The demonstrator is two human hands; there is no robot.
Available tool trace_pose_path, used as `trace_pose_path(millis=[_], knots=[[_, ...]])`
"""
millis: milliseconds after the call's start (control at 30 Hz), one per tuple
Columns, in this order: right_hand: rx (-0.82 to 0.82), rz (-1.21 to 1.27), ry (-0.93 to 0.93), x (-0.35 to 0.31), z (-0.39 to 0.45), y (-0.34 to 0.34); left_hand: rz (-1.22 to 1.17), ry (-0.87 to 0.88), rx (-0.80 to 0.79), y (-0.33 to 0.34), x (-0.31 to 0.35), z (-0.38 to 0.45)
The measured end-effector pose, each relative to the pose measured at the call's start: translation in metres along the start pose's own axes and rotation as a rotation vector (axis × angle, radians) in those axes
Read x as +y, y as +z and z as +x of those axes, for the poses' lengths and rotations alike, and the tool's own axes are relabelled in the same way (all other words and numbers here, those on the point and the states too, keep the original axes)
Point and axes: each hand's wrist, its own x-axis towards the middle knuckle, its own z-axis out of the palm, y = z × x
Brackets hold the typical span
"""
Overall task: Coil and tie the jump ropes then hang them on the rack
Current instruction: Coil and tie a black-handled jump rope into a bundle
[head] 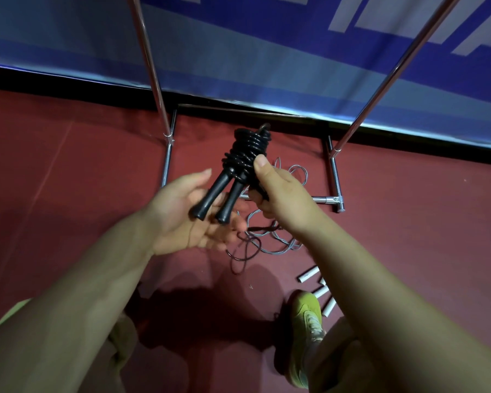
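A black jump rope is wound into a tight bundle with its two black handles pointing down toward me. My right hand grips the bundle from the right, thumb on the coils. My left hand lies open, palm up, under the handle ends. A small loop sticks out at the bundle's top. Below my hands, a loose grey jump rope and a dark cord lie tangled on the red floor. The metal rack stands just beyond, its two uprights rising out of frame.
White handles lie on the floor near my yellow-green shoe. A blue banner runs along the wall behind the rack. The rack's base bars frame the floor under my hands.
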Motion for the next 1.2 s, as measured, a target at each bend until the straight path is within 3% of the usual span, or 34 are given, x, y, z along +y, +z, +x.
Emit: trace_pose_path(millis=[167,333,400,600,767,933,1200], knots=[[-0.008,-0.081,-0.021,-0.003,-0.004,0.000,0.051,0.033,0.078,0.004,-0.001,0.001],[0.063,-0.389,0.015,-0.004,-0.002,0.006,0.500,0.259,0.543,0.010,-0.012,0.014],[0.086,-0.415,0.025,-0.004,-0.002,0.009,0.649,0.296,0.628,0.008,-0.015,0.017],[0.061,-0.398,0.140,-0.002,0.001,0.010,0.691,0.272,0.674,-0.003,-0.016,0.018],[-0.016,-0.165,0.349,-0.005,0.000,0.008,0.794,0.283,0.736,-0.006,-0.016,0.015],[-0.025,0.104,0.342,-0.004,0.000,0.005,0.856,0.284,0.785,-0.006,-0.012,0.016],[0.003,0.116,0.267,0.001,0.000,0.000,0.883,0.255,0.729,-0.008,-0.012,0.015]])
